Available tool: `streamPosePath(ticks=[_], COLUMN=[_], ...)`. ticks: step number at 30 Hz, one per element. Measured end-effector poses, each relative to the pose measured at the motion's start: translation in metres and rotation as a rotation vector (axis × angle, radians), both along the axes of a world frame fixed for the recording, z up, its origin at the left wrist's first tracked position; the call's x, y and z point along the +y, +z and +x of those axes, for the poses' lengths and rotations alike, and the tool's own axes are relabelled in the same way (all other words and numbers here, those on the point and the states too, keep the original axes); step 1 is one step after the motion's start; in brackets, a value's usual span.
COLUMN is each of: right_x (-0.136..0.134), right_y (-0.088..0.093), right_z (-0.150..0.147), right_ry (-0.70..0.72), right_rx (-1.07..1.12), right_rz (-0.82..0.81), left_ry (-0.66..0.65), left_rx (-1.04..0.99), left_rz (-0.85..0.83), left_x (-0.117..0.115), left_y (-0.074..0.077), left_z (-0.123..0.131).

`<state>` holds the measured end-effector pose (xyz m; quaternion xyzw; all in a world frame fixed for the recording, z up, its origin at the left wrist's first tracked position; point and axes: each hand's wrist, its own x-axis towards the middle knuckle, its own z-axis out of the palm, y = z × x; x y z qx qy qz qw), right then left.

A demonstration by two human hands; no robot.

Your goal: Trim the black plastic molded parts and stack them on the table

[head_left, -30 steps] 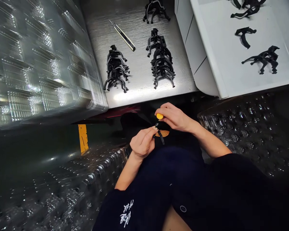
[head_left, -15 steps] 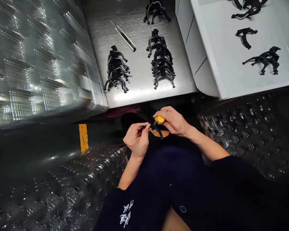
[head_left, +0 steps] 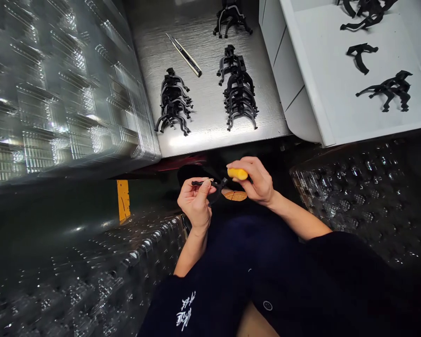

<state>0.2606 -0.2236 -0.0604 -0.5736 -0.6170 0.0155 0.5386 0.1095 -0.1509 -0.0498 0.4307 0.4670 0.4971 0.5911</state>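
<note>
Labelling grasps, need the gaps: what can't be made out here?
Head view only:
- Yellow handle: its far end is hidden by the fingers of the right hand.
- Black plastic part: its gripped section is hidden by the left hand.
- Black parts in the white tray: cut off by the top edge.

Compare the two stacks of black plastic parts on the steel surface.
The right stack is longer than the left stack and looks to hold more parts. Its far end also reaches farther up the brushed steel surface. Both are overlapped black parts with curved legs.
</note>
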Motion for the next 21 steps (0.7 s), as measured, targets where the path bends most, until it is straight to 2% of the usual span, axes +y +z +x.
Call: streamPosePath(ticks=[2, 7, 10, 12, 16, 21], right_x=[0.002, 0.006, 0.009, 0.01, 0.011, 0.011], right_y=[-0.004, -0.006, -0.006, -0.006, -0.005, -0.004], right_z=[-0.001, -0.007, -0.007, -0.007, -0.008, -0.004], right_ry=[-0.081, 0.003, -0.113, -0.106, 0.03, -0.055], right_rx=[0.006, -0.109, -0.128, -0.121, -0.15, -0.066], right_rz=[-0.024, 0.107, 0.043, 0.05, 0.114, 0.015], left_ry=[0.006, 0.004, 0.005, 0.004, -0.002, -0.004], left_rx=[-0.036, -0.137, -0.152, -0.149, -0.111, -0.08], left_rz=[-0.034, -0.16, -0.233, -0.259, -0.224, -0.193], left_x=[0.001, 0.005, 0.007, 0.008, 0.008, 0.01], left_y=[-0.001, -0.005, -0.008, -0.01, -0.014, -0.016], left_z=[0.0, 0.002, 0.004, 0.004, 0.005, 0.006])
